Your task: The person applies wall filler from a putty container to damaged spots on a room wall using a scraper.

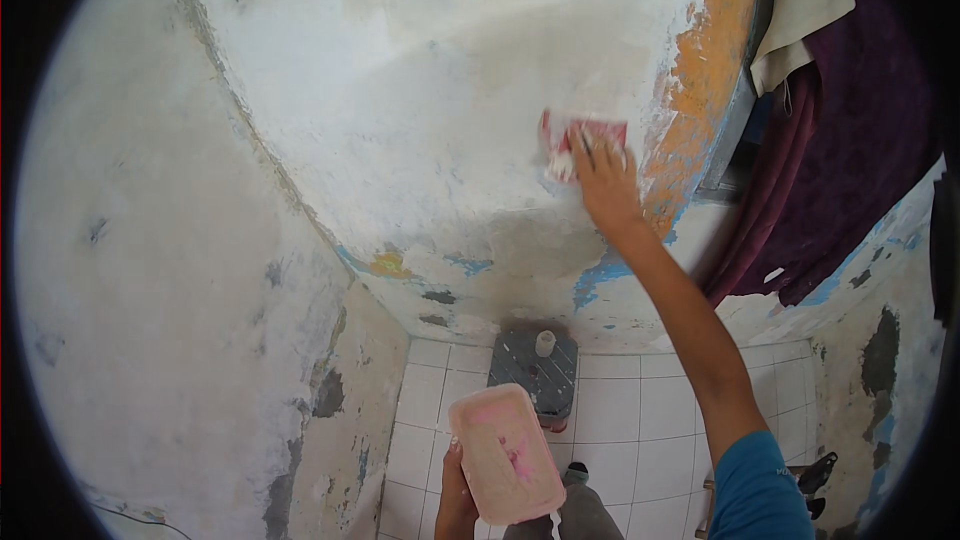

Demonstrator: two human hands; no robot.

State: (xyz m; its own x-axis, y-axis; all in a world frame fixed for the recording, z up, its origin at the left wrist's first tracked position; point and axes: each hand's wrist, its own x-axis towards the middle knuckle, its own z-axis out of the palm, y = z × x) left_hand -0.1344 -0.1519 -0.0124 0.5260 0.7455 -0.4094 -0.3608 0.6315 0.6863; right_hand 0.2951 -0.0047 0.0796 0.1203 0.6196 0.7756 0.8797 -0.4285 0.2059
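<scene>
My right hand [606, 175] is stretched out to the wall, its fingers closed on a red putty spreader [605, 128] smeared with white. The spreader lies against the patchy white wall [430, 110], left of an orange strip of old paint; motion blurs it slightly. Low in front of me, my left hand [457, 495] grips the left side of a pale pink rectangular tub [508, 455]. Pale putty with brighter pink streaks coats the inside of the tub. Most of the left hand's fingers are hidden beneath it.
A dark stool [550, 380] with a small clear cup [545, 343] on it stands by the wall. Dark purple cloth [840, 140] hangs at the window on the right. White tiles [610, 460] cover the floor. A dark object [815, 475] is at the lower right.
</scene>
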